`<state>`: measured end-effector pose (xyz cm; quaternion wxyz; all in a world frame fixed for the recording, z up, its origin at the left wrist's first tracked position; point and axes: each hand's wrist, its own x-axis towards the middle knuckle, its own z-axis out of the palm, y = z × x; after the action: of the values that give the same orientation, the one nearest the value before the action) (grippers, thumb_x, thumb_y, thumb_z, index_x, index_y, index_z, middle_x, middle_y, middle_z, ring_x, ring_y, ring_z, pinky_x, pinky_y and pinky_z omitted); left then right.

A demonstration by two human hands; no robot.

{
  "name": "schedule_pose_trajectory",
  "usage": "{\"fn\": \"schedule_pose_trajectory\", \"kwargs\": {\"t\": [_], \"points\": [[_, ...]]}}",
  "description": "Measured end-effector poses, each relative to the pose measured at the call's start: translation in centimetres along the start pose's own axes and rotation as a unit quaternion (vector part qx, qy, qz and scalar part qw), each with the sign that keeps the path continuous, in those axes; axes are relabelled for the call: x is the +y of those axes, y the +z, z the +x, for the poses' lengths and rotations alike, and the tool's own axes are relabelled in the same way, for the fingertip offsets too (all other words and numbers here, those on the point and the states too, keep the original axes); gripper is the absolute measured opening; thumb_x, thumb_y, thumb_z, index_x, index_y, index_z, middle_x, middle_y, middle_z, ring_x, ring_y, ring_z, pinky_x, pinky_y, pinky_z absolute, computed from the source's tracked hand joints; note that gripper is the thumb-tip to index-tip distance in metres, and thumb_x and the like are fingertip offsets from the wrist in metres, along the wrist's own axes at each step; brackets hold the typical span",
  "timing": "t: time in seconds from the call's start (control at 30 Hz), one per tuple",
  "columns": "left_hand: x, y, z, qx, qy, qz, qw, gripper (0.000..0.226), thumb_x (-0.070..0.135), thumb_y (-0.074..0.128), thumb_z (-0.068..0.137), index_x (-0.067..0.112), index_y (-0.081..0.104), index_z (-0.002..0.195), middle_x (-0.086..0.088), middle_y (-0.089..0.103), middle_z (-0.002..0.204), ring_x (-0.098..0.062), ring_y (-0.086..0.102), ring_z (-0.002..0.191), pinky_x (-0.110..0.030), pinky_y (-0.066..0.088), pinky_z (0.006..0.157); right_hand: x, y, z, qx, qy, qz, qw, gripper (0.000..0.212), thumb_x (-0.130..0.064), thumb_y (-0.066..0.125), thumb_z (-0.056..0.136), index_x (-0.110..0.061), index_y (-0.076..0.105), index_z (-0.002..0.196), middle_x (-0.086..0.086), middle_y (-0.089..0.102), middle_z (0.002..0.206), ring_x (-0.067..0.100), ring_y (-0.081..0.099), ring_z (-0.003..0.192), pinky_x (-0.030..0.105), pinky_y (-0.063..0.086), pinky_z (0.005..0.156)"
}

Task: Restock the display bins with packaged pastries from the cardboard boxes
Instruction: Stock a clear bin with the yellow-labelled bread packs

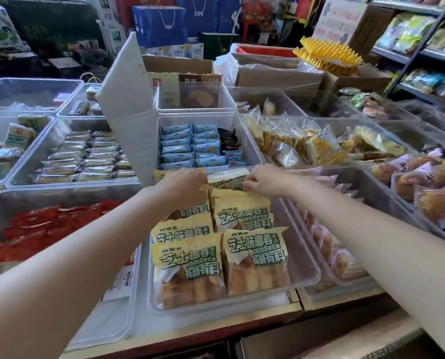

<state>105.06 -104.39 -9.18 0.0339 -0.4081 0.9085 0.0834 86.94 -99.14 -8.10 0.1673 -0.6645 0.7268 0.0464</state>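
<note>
A clear bin (304,275) at the near edge of the bench (268,310) holds two rows of yellow pastry packs (255,260). At the bin's far end both hands meet on the rearmost pack (227,181): the left hand (187,183) curls over its left side, and the right hand (264,180) pinches its top edge with bent fingers (247,187). Just behind the bin sits another with blue packets (190,146). Beyond that stand open cardboard boxes (275,73).
</note>
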Motion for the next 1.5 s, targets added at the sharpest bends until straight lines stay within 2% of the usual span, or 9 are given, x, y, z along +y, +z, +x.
{"fn": "schedule_pose_trajectory", "kwargs": {"t": [0.2,0.4,0.53,0.67,0.77,0.9,1.07,1.27,1.5], "points": [[0.8,-0.2,1.3,-0.062,-0.005,0.016,0.998,0.036,0.029,0.052,0.090,0.018,0.054,0.125,-0.006,0.057,0.122,-0.024,0.053,0.110,-0.034,0.046,0.087,0.0,-0.5,1.7,0.012,-0.007,-0.035,0.999,0.076,0.008,0.041,0.088,-0.021,0.011,0.151,0.001,0.020,0.156,0.026,0.043,0.128,0.027,0.048,0.079],[0.8,0.6,2.2,-0.096,-0.023,-0.008,0.995,0.044,0.035,0.055,0.088,0.016,0.052,0.128,-0.005,0.051,0.134,-0.024,0.049,0.119,-0.036,0.044,0.098,0.8,0.0,3.6,-0.026,0.000,-0.051,0.998,0.076,0.008,0.039,0.088,-0.015,0.005,0.152,0.000,0.001,0.159,0.021,0.014,0.145,0.030,0.024,0.113],[0.3,0.4,3.1,-0.086,-0.035,-0.032,0.995,0.059,0.032,0.055,0.088,0.019,0.036,0.142,-0.003,0.037,0.147,-0.023,0.038,0.132,-0.035,0.036,0.106,1.3,0.6,4.7,-0.032,0.005,0.004,0.999,0.079,0.005,0.043,0.090,-0.016,-0.001,0.152,-0.005,-0.010,0.159,0.023,0.026,0.141,0.026,0.041,0.092],[0.1,0.8,3.6,-0.067,-0.036,-0.039,0.996,0.058,0.036,0.057,0.086,0.018,0.040,0.139,-0.005,0.042,0.143,-0.024,0.042,0.127,-0.039,0.039,0.104,1.9,1.1,5.1,0.051,0.038,0.135,0.989,0.088,-0.006,0.060,0.087,-0.014,0.002,0.152,0.002,0.007,0.159,0.024,0.028,0.140,0.033,0.032,0.110],[0.6,0.7,3.7,-0.022,-0.022,-0.067,0.997,0.049,0.037,0.057,0.087,0.018,0.048,0.131,-0.005,0.052,0.130,-0.023,0.051,0.115,-0.037,0.046,0.095,2.2,1.0,5.3,0.062,0.069,0.206,0.974,0.090,-0.013,0.068,0.084,-0.013,0.008,0.151,0.009,0.033,0.150,0.025,0.047,0.125,0.032,0.041,0.096],[1.0,-0.4,4.2,0.058,-0.018,-0.147,0.987,0.036,0.040,0.048,0.093,0.015,0.059,0.116,-0.003,0.048,0.127,-0.019,0.051,0.107,-0.035,0.044,0.094,2.3,0.8,5.4,0.066,0.105,0.211,0.970,0.068,-0.016,0.070,0.083,-0.010,0.031,0.139,0.011,0.050,0.133,0.024,0.053,0.115,0.033,0.045,0.092],[0.9,0.2,5.4,0.061,-0.027,-0.065,0.996,0.028,0.017,0.041,0.094,0.001,0.064,0.091,-0.013,0.060,0.113,-0.025,0.057,0.098,-0.038,0.047,0.084,2.1,0.8,5.1,0.050,0.120,0.199,0.971,0.048,-0.017,0.066,0.086,-0.002,0.047,0.127,0.014,0.057,0.123,0.026,0.057,0.111,0.037,0.047,0.094],[1.1,0.9,6.5,0.014,-0.041,0.058,0.997,0.032,0.010,0.041,0.090,0.011,0.059,0.117,-0.003,0.053,0.122,-0.025,0.034,0.118,-0.038,0.029,0.091,2.6,1.7,5.7,0.024,0.111,0.267,0.957,0.041,-0.015,0.067,0.084,-0.009,0.050,0.120,0.010,0.057,0.120,0.025,0.056,0.109,0.040,0.047,0.097],[1.1,0.5,7.1,-0.005,-0.036,0.044,0.998,0.034,0.014,0.048,0.090,0.012,0.053,0.124,-0.002,0.042,0.132,-0.025,0.026,0.125,-0.039,0.028,0.099,2.9,2.4,5.6,0.039,0.079,0.312,0.946,0.024,-0.015,0.051,0.094,-0.008,0.058,0.115,0.011,0.062,0.117,0.027,0.059,0.107,0.041,0.048,0.095]]}}
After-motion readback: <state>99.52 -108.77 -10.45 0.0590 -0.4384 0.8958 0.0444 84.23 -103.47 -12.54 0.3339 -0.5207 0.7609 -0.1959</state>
